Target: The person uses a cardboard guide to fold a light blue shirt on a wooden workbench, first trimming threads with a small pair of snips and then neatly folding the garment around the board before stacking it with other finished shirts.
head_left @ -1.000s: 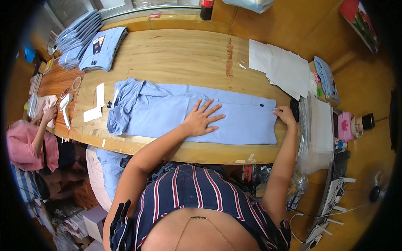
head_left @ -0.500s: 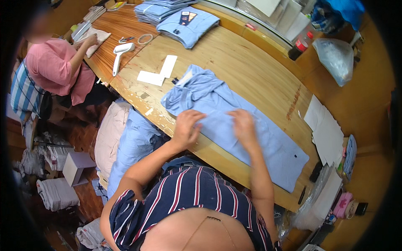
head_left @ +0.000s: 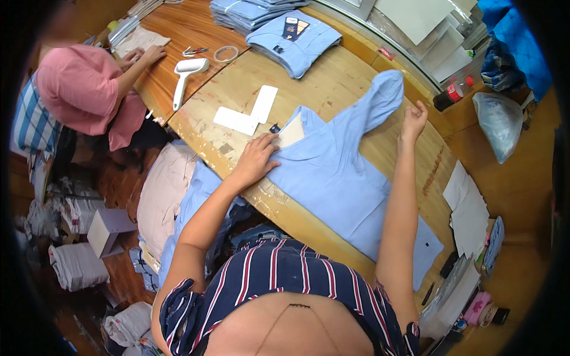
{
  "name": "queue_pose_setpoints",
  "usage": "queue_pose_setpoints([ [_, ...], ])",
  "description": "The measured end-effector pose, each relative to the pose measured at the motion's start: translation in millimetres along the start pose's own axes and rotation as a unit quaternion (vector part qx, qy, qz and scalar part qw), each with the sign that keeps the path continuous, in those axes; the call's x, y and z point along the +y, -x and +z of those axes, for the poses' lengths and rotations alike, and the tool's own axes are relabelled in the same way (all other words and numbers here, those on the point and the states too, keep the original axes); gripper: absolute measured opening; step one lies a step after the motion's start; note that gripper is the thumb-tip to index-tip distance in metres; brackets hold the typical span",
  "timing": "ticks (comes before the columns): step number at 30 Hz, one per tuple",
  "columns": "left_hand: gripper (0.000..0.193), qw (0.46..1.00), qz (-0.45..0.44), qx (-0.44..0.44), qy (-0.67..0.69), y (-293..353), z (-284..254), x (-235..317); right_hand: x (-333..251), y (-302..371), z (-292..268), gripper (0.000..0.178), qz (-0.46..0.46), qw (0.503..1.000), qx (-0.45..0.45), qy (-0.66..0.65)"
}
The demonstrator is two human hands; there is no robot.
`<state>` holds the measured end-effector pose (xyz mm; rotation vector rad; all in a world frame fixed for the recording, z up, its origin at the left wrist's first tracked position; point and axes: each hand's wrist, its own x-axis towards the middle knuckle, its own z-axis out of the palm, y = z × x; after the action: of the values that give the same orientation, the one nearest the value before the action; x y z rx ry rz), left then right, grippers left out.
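Left hand (head_left: pixel 256 159) flat, fingers spread on light blue shirt (head_left: pixel 344 184), right hand (head_left: pixel 414 116) pinching its sleeve

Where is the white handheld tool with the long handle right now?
In the head view, the white handheld tool lies on the wooden table at upper left, just left of a roll of clear tape and near the pink-shirted person's hand.

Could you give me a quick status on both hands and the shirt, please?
Left hand flat on light blue shirt near collar. Right hand pinching sleeve, lifted. White card pieces beside collar, apart.
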<state>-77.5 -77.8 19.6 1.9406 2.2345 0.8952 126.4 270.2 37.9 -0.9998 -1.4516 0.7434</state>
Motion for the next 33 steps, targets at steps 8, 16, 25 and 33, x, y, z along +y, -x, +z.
queue_pose_setpoints([
  [8,0.021,0.999,0.031,-0.015,0.034,-29.7,21.1,-16.1,15.3,4.2,-6.8,0.024,0.009,0.944,-0.093,0.315],
  [16,0.035,0.999,-0.031,-0.033,0.005,-38.1,16.0,-7.9,88.7,-56.3,13.1,0.042,0.154,0.842,-0.215,0.470],
  [25,0.041,0.996,-0.038,-0.046,-0.061,-39.9,14.1,-5.6,-97.0,-32.5,-126.2,0.026,0.052,0.905,-0.329,-0.266],
  [33,0.042,0.995,-0.026,-0.065,-0.064,-45.3,18.6,-4.6,-44.3,146.6,-287.2,0.007,0.172,0.894,-0.411,0.039],
])
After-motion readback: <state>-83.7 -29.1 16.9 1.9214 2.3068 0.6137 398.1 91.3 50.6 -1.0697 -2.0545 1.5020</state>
